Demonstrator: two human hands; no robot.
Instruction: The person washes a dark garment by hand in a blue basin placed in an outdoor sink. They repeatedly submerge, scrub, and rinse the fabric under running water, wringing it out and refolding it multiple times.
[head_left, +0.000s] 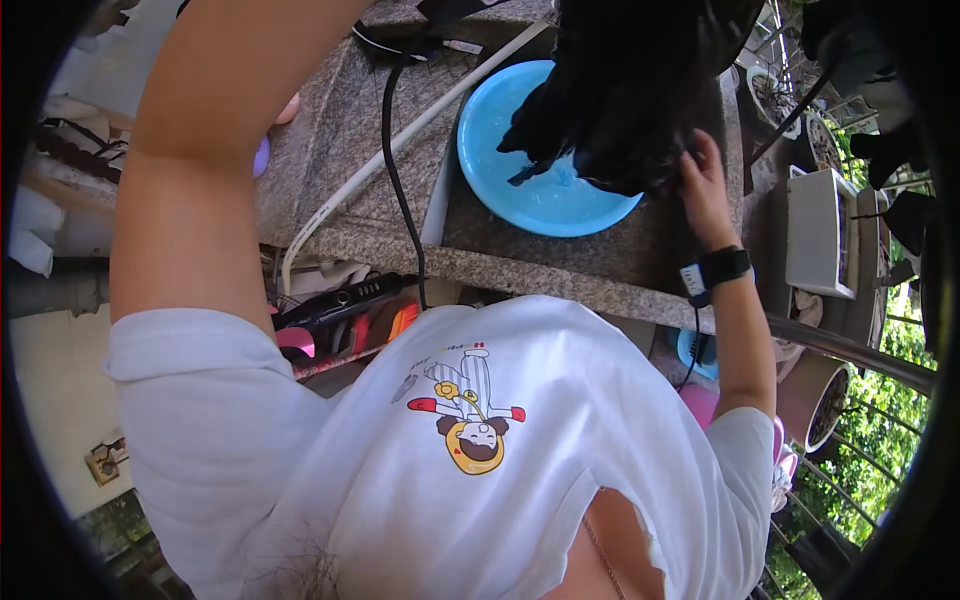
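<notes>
A dark, wet-looking black cloth (622, 97) hangs over a light-blue plastic basin (487, 176), its ragged lower edge down in the basin. At the cloth's right edge my right hand (705, 180) grips the fabric between curled fingers; a black band with a small white tag is on that wrist. My left forearm reaches up past the top of the picture, so my left hand is out of view. Some water shows in the basin, which stands in a recess of the speckled stone counter (510, 268).
A white plastic pipe (420, 124) and a black cable (390, 150) cross the counter left of the basin. Below its edge lie a black appliance (345, 298) and brushes. At right stand a white planter box (817, 232), a plant pot (817, 401) and a metal railing (855, 352).
</notes>
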